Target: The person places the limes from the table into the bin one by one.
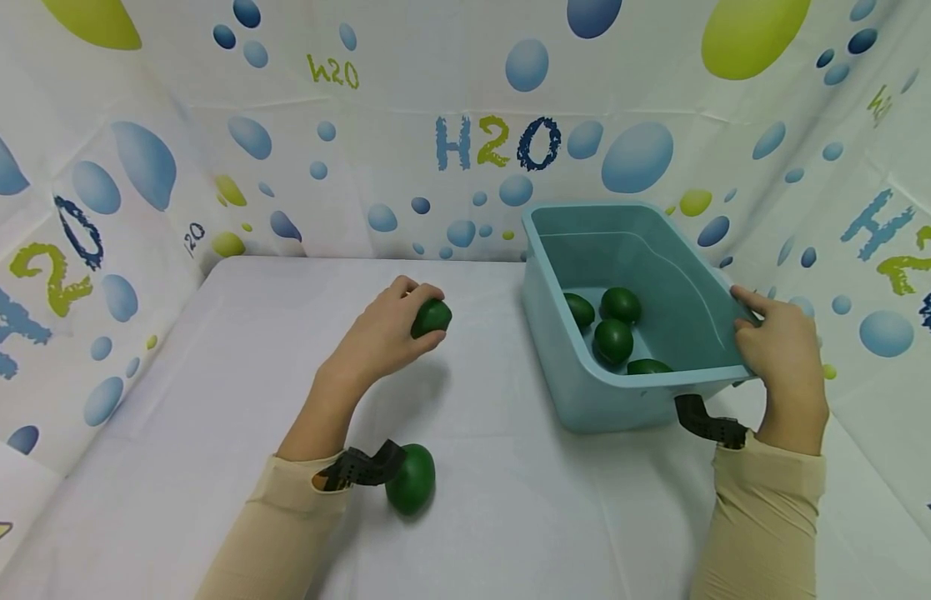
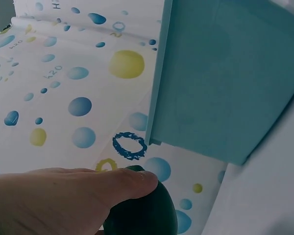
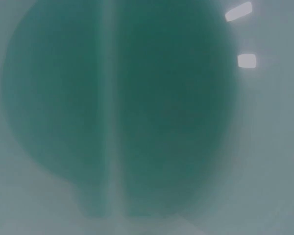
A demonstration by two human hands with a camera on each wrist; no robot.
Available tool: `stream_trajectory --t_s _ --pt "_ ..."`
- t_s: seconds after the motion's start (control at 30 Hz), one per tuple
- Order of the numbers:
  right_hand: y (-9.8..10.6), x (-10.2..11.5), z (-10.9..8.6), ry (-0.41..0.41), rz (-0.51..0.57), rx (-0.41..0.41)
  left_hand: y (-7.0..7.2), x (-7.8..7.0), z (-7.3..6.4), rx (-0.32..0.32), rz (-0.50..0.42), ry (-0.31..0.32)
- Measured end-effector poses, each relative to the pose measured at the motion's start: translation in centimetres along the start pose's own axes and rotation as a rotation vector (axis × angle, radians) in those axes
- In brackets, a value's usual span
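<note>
Held in my left hand (image 1: 393,329) above the white table is a dark green avocado (image 1: 432,318). In the left wrist view my thumb lies across the top of this avocado (image 2: 144,213). Another avocado (image 1: 411,479) rests on the table beside my left wrist. To the right stands a teal plastic bin (image 1: 543,308) with several avocados (image 1: 613,340) inside. My right hand (image 1: 783,342) grips the bin's right rim near its front corner; some of its fingers are hidden. The right wrist view is filled by a blurred teal surface, too close to make out.
A white curtain (image 1: 382,183) printed with blue and green drops and H2O lettering surrounds the table (image 1: 232,375) at the back and sides. Black straps (image 1: 708,423) with small mounts sit on both wrists, over tan sleeves (image 1: 765,517).
</note>
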State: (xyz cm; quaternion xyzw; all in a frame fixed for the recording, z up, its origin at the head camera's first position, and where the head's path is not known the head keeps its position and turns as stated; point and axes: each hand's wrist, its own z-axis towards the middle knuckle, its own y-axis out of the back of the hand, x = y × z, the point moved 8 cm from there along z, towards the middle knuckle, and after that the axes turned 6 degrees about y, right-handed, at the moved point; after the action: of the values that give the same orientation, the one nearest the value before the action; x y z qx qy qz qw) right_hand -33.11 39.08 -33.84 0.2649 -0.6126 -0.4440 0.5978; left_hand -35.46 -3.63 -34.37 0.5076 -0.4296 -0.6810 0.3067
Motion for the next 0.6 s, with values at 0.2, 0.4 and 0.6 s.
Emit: stream_trajectory --t_s 0.2,0.4,0.6 --pt "0.08 -0.01 0.04 0.004 0.006 0.001 -0.02 -0.2 0.04 -0.019 0.018 0.007" --pt "0.0 0.0 0.02 -0.007 0.015 0.008 0.11 -0.33 -0.05 -0.037 0.016 0.017" --pt "0.0 0.01 -0.01 -0.003 0.017 0.005 0.33 -0.64 -0.01 -0.064 0.007 0.0"
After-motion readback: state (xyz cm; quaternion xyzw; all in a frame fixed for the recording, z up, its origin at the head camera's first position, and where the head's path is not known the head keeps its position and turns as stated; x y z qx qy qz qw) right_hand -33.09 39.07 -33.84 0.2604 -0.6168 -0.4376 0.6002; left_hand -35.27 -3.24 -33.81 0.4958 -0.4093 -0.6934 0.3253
